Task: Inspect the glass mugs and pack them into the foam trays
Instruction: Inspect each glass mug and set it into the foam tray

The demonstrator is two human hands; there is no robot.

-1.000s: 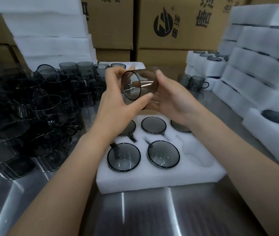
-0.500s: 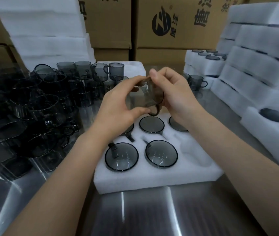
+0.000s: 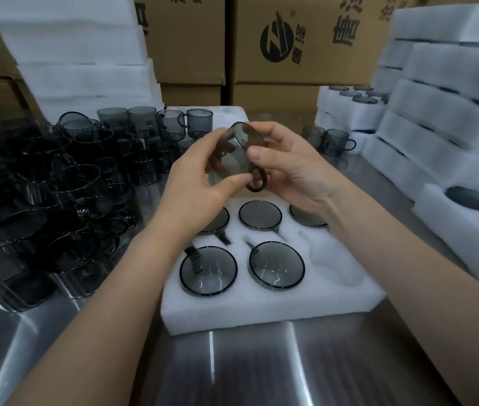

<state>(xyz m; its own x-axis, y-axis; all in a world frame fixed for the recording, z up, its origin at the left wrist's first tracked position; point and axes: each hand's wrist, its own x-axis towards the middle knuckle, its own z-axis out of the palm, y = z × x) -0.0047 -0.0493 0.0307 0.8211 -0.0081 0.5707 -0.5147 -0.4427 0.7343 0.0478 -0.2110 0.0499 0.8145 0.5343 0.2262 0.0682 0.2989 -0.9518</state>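
I hold one smoky grey glass mug in both hands above the far side of a white foam tray. My left hand grips its body from the left, thumb on the lower wall. My right hand grips it from the right, thumb on the wall. The mug is tilted, its handle pointing down toward me. The tray holds several mugs sunk in its round pockets, such as one at the front left. The front right pocket is bare foam.
A dense pile of loose grey mugs fills the steel table's left side. Two mugs stand at the back right. Stacked foam trays rise on the right, foam slabs at the back left, cardboard boxes behind.
The mug has been turned in my hands: its open rim faced me a second ago, and now its handle hangs down toward me. Both hands sank slightly.
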